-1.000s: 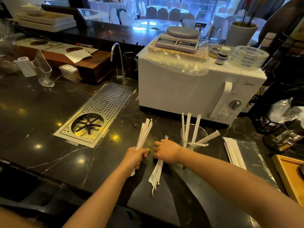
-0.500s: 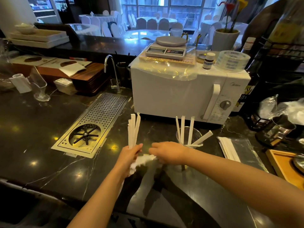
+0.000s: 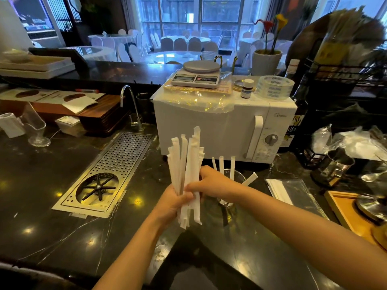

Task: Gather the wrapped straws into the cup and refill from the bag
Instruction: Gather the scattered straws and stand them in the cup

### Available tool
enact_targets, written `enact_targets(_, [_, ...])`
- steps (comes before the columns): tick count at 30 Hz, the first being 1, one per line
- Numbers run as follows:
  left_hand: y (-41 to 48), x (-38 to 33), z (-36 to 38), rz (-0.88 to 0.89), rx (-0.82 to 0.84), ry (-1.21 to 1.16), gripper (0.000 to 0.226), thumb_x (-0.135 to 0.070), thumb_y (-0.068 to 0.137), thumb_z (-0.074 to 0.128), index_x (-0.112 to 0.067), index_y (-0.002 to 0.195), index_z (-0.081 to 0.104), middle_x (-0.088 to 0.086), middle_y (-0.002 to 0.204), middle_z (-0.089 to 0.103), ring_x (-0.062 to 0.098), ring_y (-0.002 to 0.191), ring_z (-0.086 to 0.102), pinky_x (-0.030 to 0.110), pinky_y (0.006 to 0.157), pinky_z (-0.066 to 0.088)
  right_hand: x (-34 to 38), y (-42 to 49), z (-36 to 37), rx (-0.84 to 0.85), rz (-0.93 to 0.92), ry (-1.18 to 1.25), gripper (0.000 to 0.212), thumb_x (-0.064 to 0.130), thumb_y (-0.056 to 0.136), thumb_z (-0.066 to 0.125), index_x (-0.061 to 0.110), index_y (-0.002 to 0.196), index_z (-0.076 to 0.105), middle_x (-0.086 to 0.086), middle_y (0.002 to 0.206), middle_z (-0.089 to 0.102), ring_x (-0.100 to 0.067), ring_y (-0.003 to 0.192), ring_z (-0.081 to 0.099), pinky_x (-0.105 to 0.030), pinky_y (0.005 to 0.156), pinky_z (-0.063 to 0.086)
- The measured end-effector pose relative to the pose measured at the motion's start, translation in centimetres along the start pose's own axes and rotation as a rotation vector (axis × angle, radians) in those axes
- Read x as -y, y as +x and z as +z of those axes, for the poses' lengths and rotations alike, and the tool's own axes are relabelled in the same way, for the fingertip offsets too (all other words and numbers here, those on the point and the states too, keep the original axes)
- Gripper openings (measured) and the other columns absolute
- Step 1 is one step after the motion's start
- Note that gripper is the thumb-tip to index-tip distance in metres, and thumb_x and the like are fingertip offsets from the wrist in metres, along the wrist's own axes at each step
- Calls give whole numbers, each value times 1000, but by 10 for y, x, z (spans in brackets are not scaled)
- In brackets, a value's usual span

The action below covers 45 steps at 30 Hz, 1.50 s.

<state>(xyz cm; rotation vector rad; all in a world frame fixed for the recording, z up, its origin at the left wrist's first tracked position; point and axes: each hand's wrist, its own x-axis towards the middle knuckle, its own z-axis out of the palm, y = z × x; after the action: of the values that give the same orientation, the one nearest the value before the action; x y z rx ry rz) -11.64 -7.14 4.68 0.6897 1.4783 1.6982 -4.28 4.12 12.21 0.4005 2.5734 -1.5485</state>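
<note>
The loose wrapped straws that lay on the dark tabletop (image 3: 62, 181) half a second ago have been swept up into a single bundle of wrapped straws (image 3: 187, 174), now raised upright in front of the white microwave (image 3: 219, 130). The left hand (image 3: 173, 203) is wrapped around the bundle's lower part, fingers closed tight on the paper sleeves, while the right hand (image 3: 211, 183) pinches the same bundle from the side nearer the microwave's dial, squaring the ends. The straws stand roughly vertical, their tops fanned unevenly against the microwave's front and their bottoms hanging clear of the tabletop.

The clear cup (image 3: 230, 185) sits just in front of the microwave, below its door handle, largely hidden behind the right wrist. A few straws in the cup (image 3: 232, 167) already poke up from it, one leaning out toward the bag.

The clear plastic bag (image 3: 293, 191) lies flat on the tabletop in front of the microwave's dial corner, beyond the cup, with white straws visible inside.

By the look of things, the gathering is about finished: no stray straws show on the tabletop in front of the microwave. What appears left is carrying the bundle across to the cup, dropping it in, then topping up from the bag, which seems untouched as yet.
</note>
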Motion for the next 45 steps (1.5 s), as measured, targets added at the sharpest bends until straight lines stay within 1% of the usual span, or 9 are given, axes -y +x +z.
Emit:
enact_targets(8, [0, 3, 16, -107, 37, 149, 43, 3, 74, 66, -23, 105, 52, 2, 98, 60, 18, 102, 60, 30, 86, 51, -21, 7, 17, -115, 91, -114, 44, 26, 82, 65, 5, 118, 52, -15, 116, 61, -29, 110, 59, -29, 83, 48])
enact_targets(13, [0, 5, 21, -134, 38, 188, 49, 6, 77, 62, -17, 117, 46, 0, 97, 59, 13, 97, 59, 28, 83, 51, -31, 7, 22, -160, 108, -148, 47, 31, 80, 66, 7, 118, 52, -14, 117, 61, -29, 109, 60, -31, 85, 50])
enact_targets(19, [-2, 6, 26, -115, -30, 330, 23, 2, 90, 43, -19, 89, 52, 4, 75, 56, -3, 60, 64, 15, 56, 52, -31, 5, 15, -103, 52, -328, 51, 42, 82, 60, 10, 120, 53, -12, 118, 62, -25, 105, 61, -32, 88, 51])
enact_targets(21, [-1, 8, 25, -126, -67, 373, 20, 1, 93, 37, -8, 99, 54, 15, 83, 58, 5, 75, 67, 18, 65, 55, -31, 7, 12, -141, 32, -389, 57, 47, 79, 62, 14, 123, 49, -9, 120, 60, -24, 106, 60, -33, 89, 51])
enact_targets(23, [0, 8, 24, -108, -110, 411, 24, 7, 91, 39, 5, 111, 51, 12, 86, 59, 30, 90, 63, 18, 66, 54, -30, 10, 10, -160, 13, -309, 62, 44, 77, 66, 15, 126, 43, -7, 123, 57, -22, 109, 57, -32, 89, 50])
enact_targets(29, [5, 1, 31, 3, -270, 436, 32, -1, 92, 43, 11, 122, 43, 19, 92, 49, 47, 110, 52, 20, 65, 44, -14, 17, 19, -224, -108, 268, 29, 17, 78, 69, 15, 103, 54, -6, 96, 60, -16, 92, 59, -23, 76, 50])
enact_targets(33, [6, -1, 27, -62, -260, 381, 36, -1, 91, 46, 7, 126, 42, 12, 104, 50, 34, 119, 49, 9, 60, 49, -14, 23, 27, -289, -134, 328, 14, 15, 82, 64, 13, 91, 53, -2, 86, 57, -6, 74, 58, -7, 59, 47])
enact_targets(39, [8, 3, 25, -48, -191, 395, 35, 7, 93, 35, 10, 128, 35, 16, 109, 53, 35, 115, 51, 2, 54, 49, -27, 29, 33, -256, -157, 305, 10, 12, 82, 65, 9, 85, 56, -5, 78, 58, -7, 72, 58, -14, 66, 49])
enact_targets(45, [12, 14, 8, -208, -123, 465, 42, 8, 84, 53, 14, 125, 43, 33, 133, 46, 41, 124, 45, 26, 86, 39, -43, 35, 44, -306, -113, 294, 27, 8, 76, 70, 17, 95, 53, 11, 80, 53, -1, 75, 53, -4, 59, 45])
